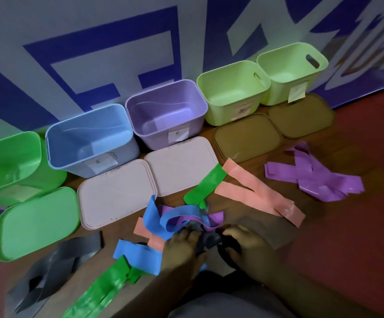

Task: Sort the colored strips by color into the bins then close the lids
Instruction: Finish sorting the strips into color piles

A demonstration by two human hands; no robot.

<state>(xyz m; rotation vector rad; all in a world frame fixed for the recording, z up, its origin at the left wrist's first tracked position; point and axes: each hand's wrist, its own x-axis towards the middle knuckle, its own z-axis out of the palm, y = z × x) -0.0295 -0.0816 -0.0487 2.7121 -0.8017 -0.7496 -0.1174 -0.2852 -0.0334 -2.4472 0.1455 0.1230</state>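
dim, soft, perhaps edge-warped

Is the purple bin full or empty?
Empty. The purple bin shows its bare bottom, with no strips inside. Its lid lies in front of it, and the purple strips lie outside.

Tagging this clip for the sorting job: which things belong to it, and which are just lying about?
Belongs: bright green plastic bin, blue bin, purple bin, two pale green bins; green lid, two pale pink lids, two olive lids; grey strips, green strips, blue strips, pink strips, purple strips; left hand, right hand, both gripping the mixed tangle.
Idle: blue-lettered white banner; red-brown floor.
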